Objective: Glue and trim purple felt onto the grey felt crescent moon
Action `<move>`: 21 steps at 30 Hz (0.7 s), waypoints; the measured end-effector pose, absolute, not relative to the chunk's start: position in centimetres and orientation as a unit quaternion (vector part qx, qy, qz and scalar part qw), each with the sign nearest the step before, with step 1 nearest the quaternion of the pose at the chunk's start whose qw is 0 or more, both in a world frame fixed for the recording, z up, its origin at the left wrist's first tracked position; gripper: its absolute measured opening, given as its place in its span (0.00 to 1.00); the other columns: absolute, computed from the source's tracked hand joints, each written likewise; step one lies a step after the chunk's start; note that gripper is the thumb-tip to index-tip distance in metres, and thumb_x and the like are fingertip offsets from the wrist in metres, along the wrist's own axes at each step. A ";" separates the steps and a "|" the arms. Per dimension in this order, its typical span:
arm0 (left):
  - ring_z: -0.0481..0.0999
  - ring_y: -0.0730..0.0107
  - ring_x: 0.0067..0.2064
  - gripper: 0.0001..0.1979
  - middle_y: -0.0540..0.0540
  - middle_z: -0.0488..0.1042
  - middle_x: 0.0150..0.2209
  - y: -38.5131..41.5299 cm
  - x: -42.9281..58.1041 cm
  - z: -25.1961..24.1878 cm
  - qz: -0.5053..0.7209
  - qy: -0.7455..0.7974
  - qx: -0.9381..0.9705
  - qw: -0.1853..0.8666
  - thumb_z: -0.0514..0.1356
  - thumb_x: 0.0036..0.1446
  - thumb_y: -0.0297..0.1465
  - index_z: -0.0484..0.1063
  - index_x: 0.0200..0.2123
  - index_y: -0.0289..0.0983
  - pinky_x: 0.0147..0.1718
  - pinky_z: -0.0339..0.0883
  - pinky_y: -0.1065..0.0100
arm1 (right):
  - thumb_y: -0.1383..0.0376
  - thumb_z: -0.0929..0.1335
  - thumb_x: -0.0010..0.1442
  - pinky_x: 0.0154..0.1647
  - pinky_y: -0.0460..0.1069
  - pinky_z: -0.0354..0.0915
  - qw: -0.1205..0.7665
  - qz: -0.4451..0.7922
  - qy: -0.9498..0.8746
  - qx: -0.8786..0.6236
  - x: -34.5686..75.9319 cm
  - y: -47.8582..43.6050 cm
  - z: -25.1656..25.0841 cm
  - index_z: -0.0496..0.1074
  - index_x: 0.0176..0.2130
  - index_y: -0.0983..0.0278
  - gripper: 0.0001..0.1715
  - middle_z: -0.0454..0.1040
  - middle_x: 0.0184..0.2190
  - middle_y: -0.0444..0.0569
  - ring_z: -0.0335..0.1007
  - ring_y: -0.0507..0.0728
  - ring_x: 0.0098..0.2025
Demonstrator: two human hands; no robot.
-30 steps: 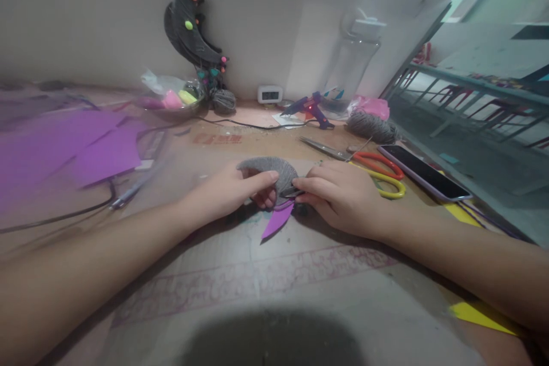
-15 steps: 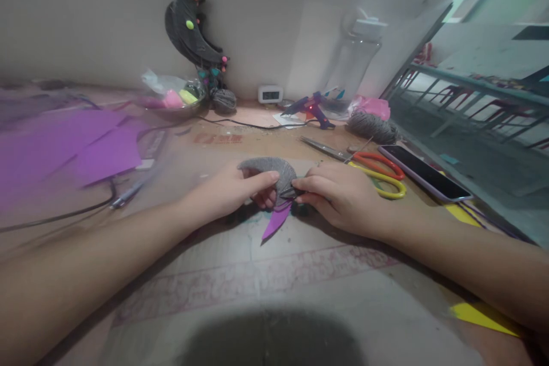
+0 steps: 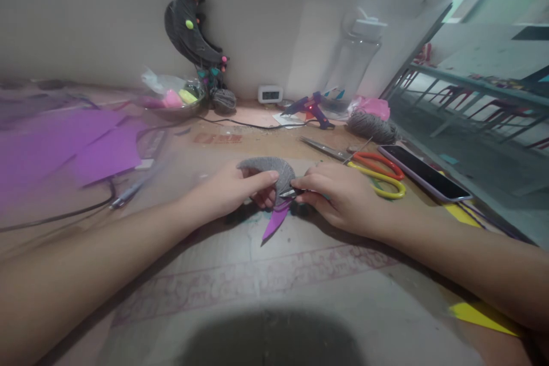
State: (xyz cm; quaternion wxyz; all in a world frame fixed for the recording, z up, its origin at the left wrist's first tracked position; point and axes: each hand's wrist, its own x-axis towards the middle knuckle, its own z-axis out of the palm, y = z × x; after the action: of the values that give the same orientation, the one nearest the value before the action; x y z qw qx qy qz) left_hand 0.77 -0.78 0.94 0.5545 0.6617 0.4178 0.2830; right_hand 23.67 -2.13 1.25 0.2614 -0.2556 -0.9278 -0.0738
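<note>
My left hand (image 3: 234,187) grips a crescent shape (image 3: 274,168) that is wound with grey yarn over most of its length, its bare purple tip (image 3: 275,219) pointing down toward me. My right hand (image 3: 338,191) is closed in a pinch on the grey yarn strand right at the wound edge of the crescent. Both hands rest low over the brown table top (image 3: 240,274). The grey yarn ball (image 3: 371,126) lies farther back on the right.
Orange-and-yellow scissors (image 3: 372,168) and a phone (image 3: 424,171) lie right of my right hand. A purple glue gun (image 3: 309,107), a small clock (image 3: 270,94), a finished dark crescent (image 3: 189,28) and a bowl (image 3: 174,100) stand at the wall. Purple sheets (image 3: 77,151) lie left, yellow paper (image 3: 482,314) near right.
My right hand has shifted slightly up and left along the crescent's edge with the yarn. The left hand holds still.
</note>
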 end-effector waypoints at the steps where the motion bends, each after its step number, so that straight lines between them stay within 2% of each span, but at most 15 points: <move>1: 0.73 0.71 0.27 0.16 0.47 0.77 0.24 -0.8 0.8 0.9 0.284 0.418 0.659 0.557 0.58 0.60 0.39 0.74 0.24 0.35 0.33 0.69 0.68 | 0.64 0.64 0.68 0.31 0.48 0.57 0.262 -0.075 -0.927 -0.258 23.7 -2.1 1.2 0.73 0.40 0.66 0.10 0.74 0.29 0.48 0.66 0.54 0.31; 17: 0.74 0.70 0.28 0.17 0.47 0.77 0.24 -0.8 0.7 1.0 0.276 0.417 0.667 0.552 0.58 0.59 0.40 0.74 0.23 0.35 0.33 0.69 0.68 | 0.64 0.64 0.68 0.29 0.48 0.54 0.259 -0.159 -0.922 -0.239 23.5 -2.0 1.2 0.75 0.36 0.65 0.12 0.73 0.24 0.46 0.64 0.53 0.27; 21: 0.74 0.71 0.28 0.18 0.47 0.77 0.25 -0.7 0.7 0.7 0.278 0.413 0.666 0.555 0.58 0.60 0.40 0.75 0.24 0.35 0.33 0.69 0.69 | 0.63 0.63 0.68 0.30 0.48 0.56 0.265 -0.139 -0.923 -0.244 23.6 -2.1 1.2 0.73 0.39 0.65 0.11 0.74 0.27 0.47 0.66 0.53 0.29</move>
State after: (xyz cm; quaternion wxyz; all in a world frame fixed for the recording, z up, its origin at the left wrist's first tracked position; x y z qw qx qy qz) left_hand 0.67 -0.73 0.73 0.5550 0.6663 0.4130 0.2782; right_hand 23.65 -2.12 1.24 0.2646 -0.2442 -0.9226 -0.1388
